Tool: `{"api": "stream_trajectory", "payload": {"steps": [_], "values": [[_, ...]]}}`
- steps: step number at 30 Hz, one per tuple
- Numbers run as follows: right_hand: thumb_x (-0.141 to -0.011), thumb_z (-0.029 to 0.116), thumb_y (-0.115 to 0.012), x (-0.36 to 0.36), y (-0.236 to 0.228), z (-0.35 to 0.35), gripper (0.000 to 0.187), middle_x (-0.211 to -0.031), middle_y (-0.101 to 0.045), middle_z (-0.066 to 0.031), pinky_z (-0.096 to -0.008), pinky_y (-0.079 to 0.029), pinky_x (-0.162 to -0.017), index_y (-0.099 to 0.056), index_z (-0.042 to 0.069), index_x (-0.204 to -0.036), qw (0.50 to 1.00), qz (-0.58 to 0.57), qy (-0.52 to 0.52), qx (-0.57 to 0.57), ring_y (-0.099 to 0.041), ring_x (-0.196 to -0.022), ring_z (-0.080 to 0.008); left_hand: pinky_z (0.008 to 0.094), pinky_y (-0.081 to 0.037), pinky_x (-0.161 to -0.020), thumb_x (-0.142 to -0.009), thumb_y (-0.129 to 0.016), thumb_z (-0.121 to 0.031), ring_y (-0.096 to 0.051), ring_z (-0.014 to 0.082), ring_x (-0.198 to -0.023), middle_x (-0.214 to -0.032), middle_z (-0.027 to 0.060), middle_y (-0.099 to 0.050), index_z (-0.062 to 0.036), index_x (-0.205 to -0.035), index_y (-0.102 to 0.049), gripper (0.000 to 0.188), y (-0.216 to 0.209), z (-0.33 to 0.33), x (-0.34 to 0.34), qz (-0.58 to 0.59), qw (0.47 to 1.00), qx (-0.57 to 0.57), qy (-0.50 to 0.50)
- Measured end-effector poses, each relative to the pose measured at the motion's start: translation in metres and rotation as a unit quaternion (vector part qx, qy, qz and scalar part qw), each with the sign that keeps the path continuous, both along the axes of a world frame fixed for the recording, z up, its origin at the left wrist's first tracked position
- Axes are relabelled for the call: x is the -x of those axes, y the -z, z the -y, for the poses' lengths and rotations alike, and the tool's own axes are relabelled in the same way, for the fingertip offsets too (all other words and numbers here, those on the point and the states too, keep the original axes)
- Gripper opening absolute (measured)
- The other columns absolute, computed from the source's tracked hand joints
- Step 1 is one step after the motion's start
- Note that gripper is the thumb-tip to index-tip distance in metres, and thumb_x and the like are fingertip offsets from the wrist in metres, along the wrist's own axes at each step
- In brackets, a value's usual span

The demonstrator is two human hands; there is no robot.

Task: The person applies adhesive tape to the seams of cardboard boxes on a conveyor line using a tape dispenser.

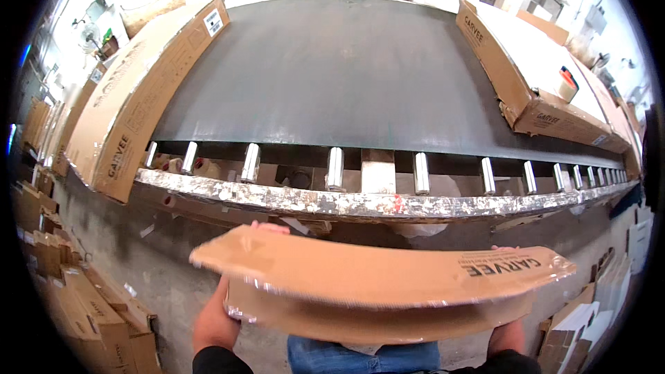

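A long brown cardboard carton (360, 273) is held level in front of my body, with dark printing near its right end and shiny clear tape along its edges. My left hand (269, 227) grips its left end, the fingertips showing over the far edge and the wrist below. At the right end my right hand (506, 248) is wrapped round it in the same way. The carton hides most of both hands. It is apart from the conveyor, on the near side of the white, paint-flecked rail (325, 201).
Beyond the rail lies a wide dark belt (325, 73), with short metal rollers (335, 168) along its near side. A long carton (149, 90) leans at the left; an open box (554, 107) holding a white slab sits at the right. Cardboard stacks (90, 312) stand on the floor.
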State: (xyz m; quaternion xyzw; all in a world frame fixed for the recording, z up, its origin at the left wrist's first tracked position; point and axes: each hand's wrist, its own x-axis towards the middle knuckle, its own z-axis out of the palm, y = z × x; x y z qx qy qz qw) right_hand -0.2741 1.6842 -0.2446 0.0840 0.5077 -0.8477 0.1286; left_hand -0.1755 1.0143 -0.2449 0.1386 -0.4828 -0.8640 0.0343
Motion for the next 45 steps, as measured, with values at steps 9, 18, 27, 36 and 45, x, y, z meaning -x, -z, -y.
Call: {"api": "stream_trajectory", "payload": {"steps": [9,18,27,36,45], "values": [[-0.107,0.042,-0.035,-0.035,-0.019,0.037,0.052,-0.104,-0.070,-0.0139,-0.0493,-0.049,-0.100,-0.064,0.001,-0.095,0.993,0.027,0.079,0.085,-0.066,-0.103,-0.0319,0.0433,-0.049,-0.089,-0.109,-0.023,-0.044,-0.062,0.0256,-0.089,-0.094,0.0124,-0.063,-0.0022,-0.084,-0.061,0.062,0.017,-0.035,-0.033,-0.071,0.993,-0.060,-0.079],[-0.106,0.043,-0.037,0.065,-0.196,0.054,0.051,-0.110,-0.068,-0.0152,-0.0497,-0.048,-0.098,-0.063,-0.001,-0.104,0.993,-0.039,0.108,0.003,-0.065,-0.105,-0.0322,0.0489,-0.050,-0.082,-0.104,-0.027,-0.055,-0.059,0.0277,-0.085,-0.105,0.0118,-0.065,-0.0066,-0.102,-0.063,0.061,-0.106,0.031,-0.036,0.047,0.992,0.100,-0.063],[-0.104,0.045,-0.038,0.367,-0.474,0.104,0.054,-0.116,-0.066,-0.0165,-0.0502,-0.048,-0.097,-0.062,-0.002,-0.114,0.948,-0.129,0.213,-0.199,-0.063,-0.107,-0.0325,0.0563,-0.048,-0.086,-0.098,-0.029,-0.071,-0.062,0.0329,-0.099,-0.117,0.0134,-0.065,-0.0023,-0.122,-0.057,0.078,-0.419,0.185,0.155,0.067,0.936,0.280,-0.201],[-0.097,0.059,-0.048,0.305,-0.463,0.038,0.076,-0.146,-0.048,-0.0257,-0.0416,-0.037,-0.111,-0.047,-0.002,-0.141,0.734,-0.268,0.218,-0.585,-0.046,-0.134,-0.0405,0.0468,-0.037,-0.107,-0.100,-0.039,-0.062,-0.053,0.0262,-0.128,-0.141,0.0135,-0.056,-0.0006,-0.146,-0.045,0.077,-0.487,0.270,0.129,0.061,0.847,0.474,-0.233],[-0.104,0.043,-0.052,0.065,-0.232,0.068,0.050,-0.111,-0.065,-0.0071,-0.0340,-0.049,-0.087,-0.059,0.000,-0.130,0.877,-0.113,-0.008,-0.466,-0.061,-0.099,-0.0188,0.0408,-0.038,-0.112,-0.103,-0.055,-0.031,-0.051,0.0347,-0.132,-0.141,0.0219,-0.054,0.0029,-0.140,-0.050,0.050,-0.334,0.026,-0.085,0.126,0.735,0.663,-0.068]]}}
